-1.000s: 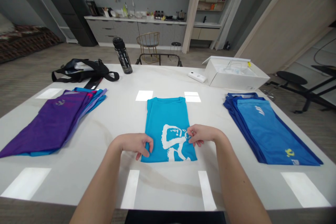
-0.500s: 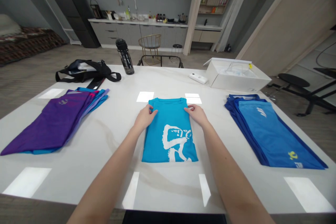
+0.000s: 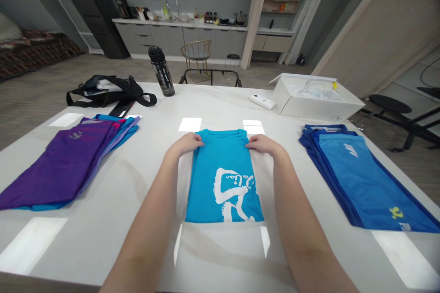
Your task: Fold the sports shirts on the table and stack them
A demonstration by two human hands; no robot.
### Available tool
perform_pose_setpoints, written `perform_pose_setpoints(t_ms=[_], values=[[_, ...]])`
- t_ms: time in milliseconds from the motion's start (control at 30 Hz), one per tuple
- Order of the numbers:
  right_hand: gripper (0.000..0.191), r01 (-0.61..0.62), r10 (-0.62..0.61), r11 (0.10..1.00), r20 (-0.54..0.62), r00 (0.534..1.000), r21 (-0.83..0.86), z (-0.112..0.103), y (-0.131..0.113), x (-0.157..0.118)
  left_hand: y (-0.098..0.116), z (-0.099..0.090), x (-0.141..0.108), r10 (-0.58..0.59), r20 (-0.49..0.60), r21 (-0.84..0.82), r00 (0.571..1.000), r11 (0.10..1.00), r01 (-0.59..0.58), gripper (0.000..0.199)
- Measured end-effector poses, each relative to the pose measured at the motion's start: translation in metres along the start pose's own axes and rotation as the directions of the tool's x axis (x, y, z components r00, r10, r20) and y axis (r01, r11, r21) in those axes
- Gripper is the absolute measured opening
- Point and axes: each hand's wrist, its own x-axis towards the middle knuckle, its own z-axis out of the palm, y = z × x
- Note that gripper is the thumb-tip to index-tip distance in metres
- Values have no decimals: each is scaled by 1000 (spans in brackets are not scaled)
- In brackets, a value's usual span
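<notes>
Both hands, left hand [image 3: 185, 143] and right hand [image 3: 261, 143], each close a narrow grip on a far corner of the folded turquoise shirt [image 3: 223, 178], lying flat mid-tabletop [image 3: 213, 105], keeping its collar edge square.

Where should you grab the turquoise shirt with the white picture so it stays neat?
Probably at the two far corners by the collar, coming from the sides: the turquoise shirt lies flat as a long narrow fold, and the left hand and right hand rest on those corners.
</notes>
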Motion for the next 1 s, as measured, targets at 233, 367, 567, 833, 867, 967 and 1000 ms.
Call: perform_pose_setpoints(t_ms=[233,367,567,833,867,967,1000], values=[[23,207,-198,978,-284,938,4,-5,-17,-2,15,-6,-3,72,-228,-84,971,992,-93,21],[22,202,-175,979,-488,855,4,10,-12,10,8,4,6,17,-399,31,917,1000,-5,20],[27,211,-37,947,-569,821,243,43,-31,19,32,32,5,132,-472,-121,871,970,-213,24],[31,-35,-15,163,38,999,986,69,-53,19,41,74,17,-197,119,-983,973,118,144,25],[30,-51,8,120,51,999,991,67,-49,20,36,72,19,-221,125,-987,967,68,143,25],[33,38,131,98,-51,990,994,56,-38,23,23,64,24,-274,70,-996,959,39,84,31],[34,100,190,119,-121,974,988,53,-36,23,22,61,25,-294,30,-997,955,57,49,32]])
